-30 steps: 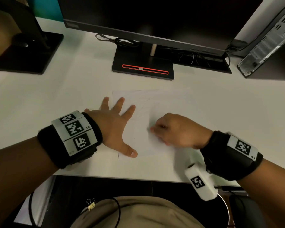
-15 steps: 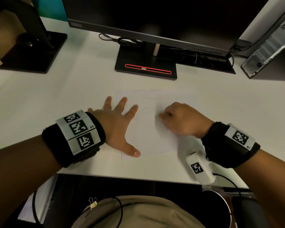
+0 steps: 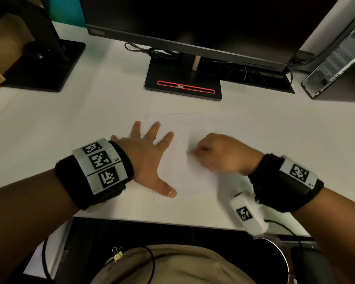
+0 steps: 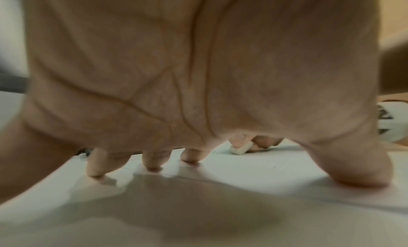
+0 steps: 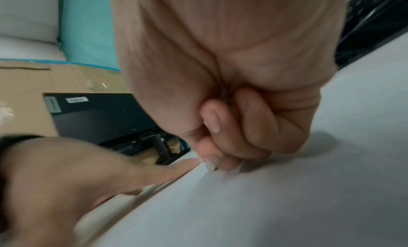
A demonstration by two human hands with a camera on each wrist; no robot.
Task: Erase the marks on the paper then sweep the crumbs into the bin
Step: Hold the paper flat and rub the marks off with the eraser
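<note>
From overhead, the paper (image 3: 195, 160) lies near the counter's (image 3: 80, 119) front edge; the left hand (image 3: 146, 158) is spread flat on its left edge. Left wrist: the right hand (image 4: 256, 142) pinches the eraser (image 4: 240, 148) down on the sheet. Right wrist: bare counter beyond its fist.

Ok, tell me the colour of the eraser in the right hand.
White; the eraser shows best in the left wrist view.

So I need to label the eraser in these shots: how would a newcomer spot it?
Start at the monitor stand on the white desk; nearer the person lies the paper, which the left hand presses flat. The eraser is the small white block pinched in the right hand, the only loose thing on the sheet.
</note>
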